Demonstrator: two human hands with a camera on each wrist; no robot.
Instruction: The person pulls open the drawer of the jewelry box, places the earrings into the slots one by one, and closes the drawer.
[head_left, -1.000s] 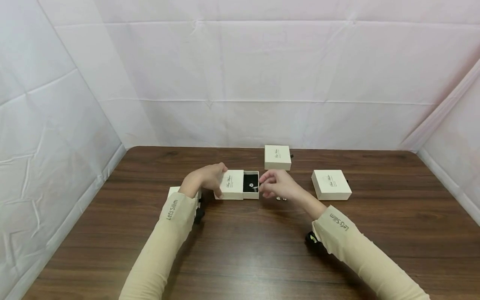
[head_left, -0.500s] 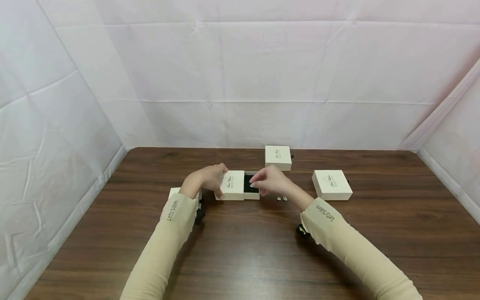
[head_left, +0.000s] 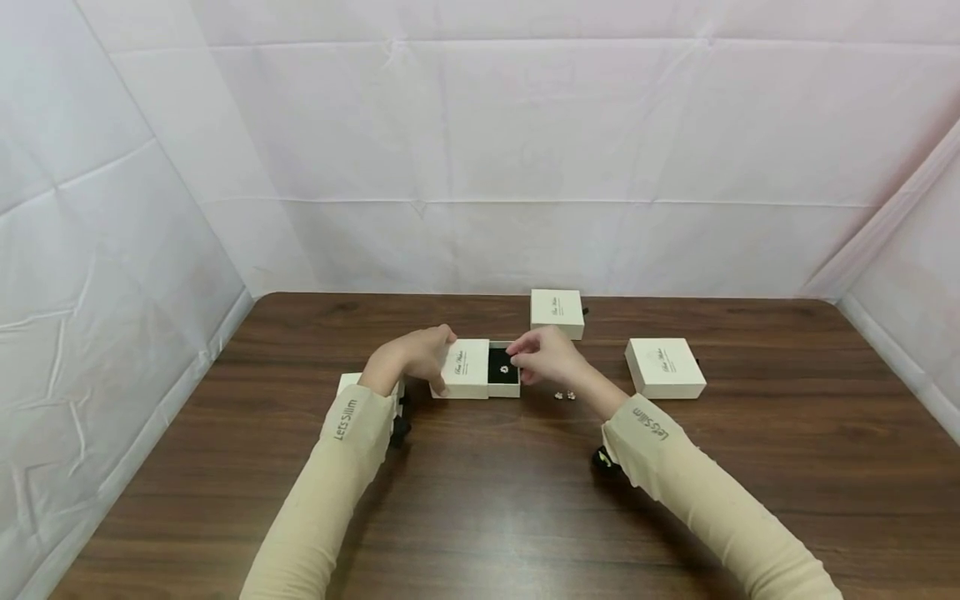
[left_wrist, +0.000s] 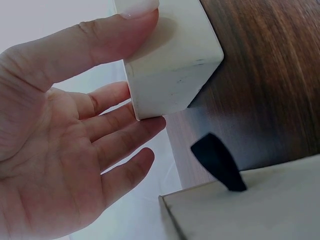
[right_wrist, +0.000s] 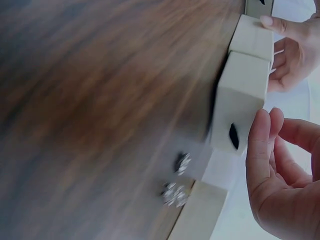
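Left hand (head_left: pixel 411 358) around box (head_left: pixel 467 369) (drawer out)

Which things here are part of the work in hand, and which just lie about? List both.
In hand: left hand gripping the half-open box; its black tray with a small jewel; right hand over that tray; two loose jewels nearby.

Lying about: far box, right box, box behind the left wrist.

Left hand (head_left: pixel 411 358): thumb on top, fingers curled around the side of the thing it grips.
Left arm: bent, in a tan sleeve, reaching forward.
Right hand (head_left: pixel 546 357): fingertips (head_left: pixel 515 348) bunched together, pointing left toward the left hand.
Right arm: in a tan sleeve, reaching forward and to the left.
Hands: close, not touching.
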